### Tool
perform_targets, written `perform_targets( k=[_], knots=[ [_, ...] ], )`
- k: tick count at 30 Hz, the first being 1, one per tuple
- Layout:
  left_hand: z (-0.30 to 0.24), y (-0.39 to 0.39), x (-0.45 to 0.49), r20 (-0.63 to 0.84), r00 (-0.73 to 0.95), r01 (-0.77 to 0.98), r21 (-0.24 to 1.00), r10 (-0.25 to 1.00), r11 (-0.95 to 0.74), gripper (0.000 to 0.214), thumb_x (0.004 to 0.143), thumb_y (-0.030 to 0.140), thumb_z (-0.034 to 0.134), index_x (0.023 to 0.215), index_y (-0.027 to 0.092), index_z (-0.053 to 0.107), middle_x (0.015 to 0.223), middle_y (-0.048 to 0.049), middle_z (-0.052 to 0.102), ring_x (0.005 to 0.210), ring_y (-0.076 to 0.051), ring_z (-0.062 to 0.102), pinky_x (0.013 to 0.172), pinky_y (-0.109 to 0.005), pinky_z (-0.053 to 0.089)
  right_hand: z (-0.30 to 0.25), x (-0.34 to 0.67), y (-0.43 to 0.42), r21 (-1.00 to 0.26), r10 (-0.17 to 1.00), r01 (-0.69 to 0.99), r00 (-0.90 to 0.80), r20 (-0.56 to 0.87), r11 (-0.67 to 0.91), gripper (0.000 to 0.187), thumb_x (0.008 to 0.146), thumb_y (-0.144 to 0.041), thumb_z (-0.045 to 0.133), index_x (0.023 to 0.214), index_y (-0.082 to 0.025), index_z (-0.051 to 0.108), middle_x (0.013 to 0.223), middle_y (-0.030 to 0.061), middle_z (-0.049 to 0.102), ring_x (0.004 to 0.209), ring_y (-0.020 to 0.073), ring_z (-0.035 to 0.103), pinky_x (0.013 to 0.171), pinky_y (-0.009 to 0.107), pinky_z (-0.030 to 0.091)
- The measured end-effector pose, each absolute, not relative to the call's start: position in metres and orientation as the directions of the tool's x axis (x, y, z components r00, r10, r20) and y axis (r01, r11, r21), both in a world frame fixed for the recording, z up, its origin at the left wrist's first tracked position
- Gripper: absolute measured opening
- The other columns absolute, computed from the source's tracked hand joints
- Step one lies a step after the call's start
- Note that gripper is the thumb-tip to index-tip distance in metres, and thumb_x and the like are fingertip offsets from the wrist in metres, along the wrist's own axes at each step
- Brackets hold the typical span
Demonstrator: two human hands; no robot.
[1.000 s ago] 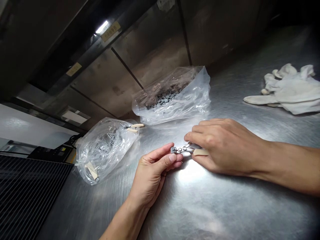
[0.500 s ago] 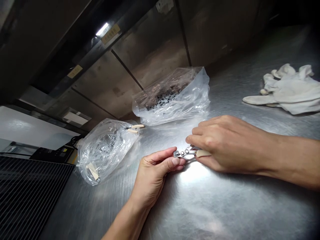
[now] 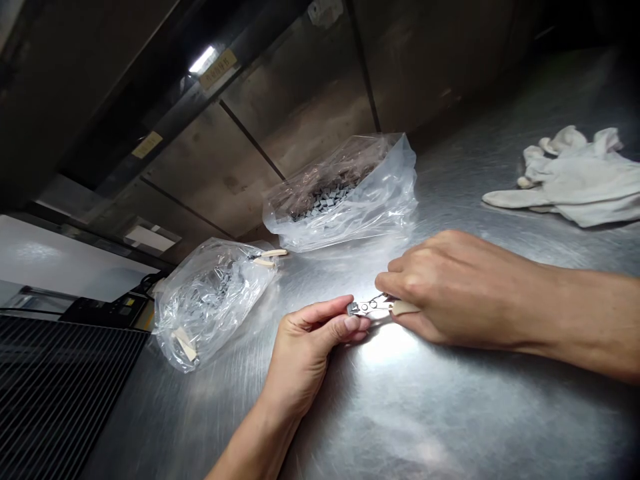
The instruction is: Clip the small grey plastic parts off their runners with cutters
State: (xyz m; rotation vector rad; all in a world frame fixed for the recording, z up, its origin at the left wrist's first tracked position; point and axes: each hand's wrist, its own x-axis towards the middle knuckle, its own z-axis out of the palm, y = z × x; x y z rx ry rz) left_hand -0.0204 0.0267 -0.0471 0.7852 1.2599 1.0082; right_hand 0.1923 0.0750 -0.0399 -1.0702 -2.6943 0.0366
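Observation:
My right hand is closed around a pair of pliers with cream-coloured handles. Part of one handle shows below the fingers; the rest is hidden in the palm. The metal head with its round rivets points left, and its tip meets a small grey piece. My left hand pinches that piece between thumb and fingers, which cover part of it. Both hands are just above a brushed metal table.
Behind my hands lies a clear plastic bag of small grey pieces. Another clear bag sits further left, with cream-handled pliers at its edge. White gloves rest at the right. A dark ribbed grille borders the left side.
The fingers of my right hand have squeezed slightly, and the exposed arms of the pliers look closer together. My left hand keeps its pinch in nearly the same place.

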Motion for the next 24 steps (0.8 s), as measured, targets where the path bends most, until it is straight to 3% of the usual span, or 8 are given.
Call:
perform_targets(
  k=[7, 13, 24],
  knots=[
    [-0.0443, 0.0289, -0.0181, -0.347, 0.027, -0.217, 0.913, 0.937, 0.345, 0.023, 0.07, 0.011, 0.09, 0.091, 0.014, 0.08, 0.085, -0.0084, 0.081, 0.073, -0.015, 0.077, 0.071, -0.021, 0.063, -0.0344, 0.1937, 0.0792, -0.221, 0.78, 0.748, -0.597, 0.187, 0.625, 0.009, 0.08, -0.025, 0.062, 0.073, -0.021, 0.064, 0.067, 0.0019, 0.067, 0.058, 0.0168, 0.051, 0.058, 0.031, 0.019],
    [-0.0436, 0.0281, -0.017, -0.347, 0.029, -0.232, 0.91, 0.937, 0.344, 0.023, 0.072, 0.011, 0.089, 0.094, 0.015, 0.08, 0.079, -0.0098, 0.08, 0.07, -0.014, 0.076, 0.072, -0.021, 0.062, -0.0392, 0.1992, 0.0822, -0.237, 0.692, 0.651, -0.685, 0.228, 0.721, 0.009, 0.081, -0.026, 0.06, 0.079, -0.02, 0.066, 0.073, 0.0043, 0.066, 0.067, 0.0201, 0.056, 0.061, 0.033, 0.023],
    [-0.0437, 0.0272, -0.0179, -0.348, 0.029, -0.198, 0.917, 0.937, 0.347, 0.023, 0.074, 0.012, 0.088, 0.095, 0.015, 0.079, 0.08, -0.0092, 0.081, 0.068, -0.013, 0.076, 0.072, -0.02, 0.061, -0.0422, 0.1988, 0.0809, -0.037, 0.594, 0.631, -0.708, 0.381, 0.775, 0.004, 0.081, -0.02, 0.063, 0.077, -0.02, 0.064, 0.07, 0.004, 0.062, 0.065, 0.0201, 0.052, 0.064, 0.034, 0.025]
  ],
)
